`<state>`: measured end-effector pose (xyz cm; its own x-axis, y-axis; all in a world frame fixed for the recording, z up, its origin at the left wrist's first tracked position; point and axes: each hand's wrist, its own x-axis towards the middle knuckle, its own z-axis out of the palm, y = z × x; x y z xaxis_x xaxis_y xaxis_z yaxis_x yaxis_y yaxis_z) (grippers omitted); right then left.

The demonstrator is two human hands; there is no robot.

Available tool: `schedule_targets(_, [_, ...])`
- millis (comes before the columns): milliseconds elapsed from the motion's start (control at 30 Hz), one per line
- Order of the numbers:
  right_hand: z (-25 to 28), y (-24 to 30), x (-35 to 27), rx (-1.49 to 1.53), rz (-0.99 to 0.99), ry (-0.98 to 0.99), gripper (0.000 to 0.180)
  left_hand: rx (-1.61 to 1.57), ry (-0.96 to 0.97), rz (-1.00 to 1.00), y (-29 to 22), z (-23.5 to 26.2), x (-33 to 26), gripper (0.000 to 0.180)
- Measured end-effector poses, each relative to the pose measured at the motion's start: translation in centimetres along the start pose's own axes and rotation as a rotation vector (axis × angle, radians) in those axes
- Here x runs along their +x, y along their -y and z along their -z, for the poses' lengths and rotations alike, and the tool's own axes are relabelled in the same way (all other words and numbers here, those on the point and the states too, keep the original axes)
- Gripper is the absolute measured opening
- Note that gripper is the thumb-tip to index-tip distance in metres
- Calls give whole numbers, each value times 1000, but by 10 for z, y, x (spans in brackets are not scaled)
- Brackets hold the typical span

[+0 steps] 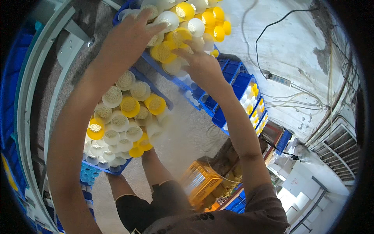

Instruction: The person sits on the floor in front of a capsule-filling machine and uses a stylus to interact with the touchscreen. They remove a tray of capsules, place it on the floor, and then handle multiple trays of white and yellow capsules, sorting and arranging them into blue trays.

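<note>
A blue crate (154, 64) at the top holds rows of white and yellow plastic cylinders, their round ends packed with small white pieces too fine to name. My left hand (134, 33) lies over its left part, fingers apart, touching or just above a white cylinder (168, 20). Over the crate's right side is my right hand (204, 66). Its fingers are spread beside a yellow cylinder (163, 52), and contact is hard to make out. Nearer my legs, a second blue crate (126, 165) carries more cylinders, among them a yellow one (129, 106).
Stacked blue crates (237, 84) with cylinders stand along the wall on the right. An orange crate (200, 181) sits near my legs. A power strip (279, 80) and loose cables lie on the pale surface at right. A curved metal frame (29, 97) runs down the left.
</note>
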<state>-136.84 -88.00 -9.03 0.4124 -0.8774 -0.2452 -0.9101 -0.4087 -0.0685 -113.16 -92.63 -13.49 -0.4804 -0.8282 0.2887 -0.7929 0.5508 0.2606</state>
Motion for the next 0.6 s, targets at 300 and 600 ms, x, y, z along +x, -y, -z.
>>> schedule_targets(300, [-61,-19,24,-20,61,-112,24,24,289,91,17,-89,74,14])
schedule_targets(600, [40,35,-75,179,-24,-240,35,-155,42,25,5,38,2,26])
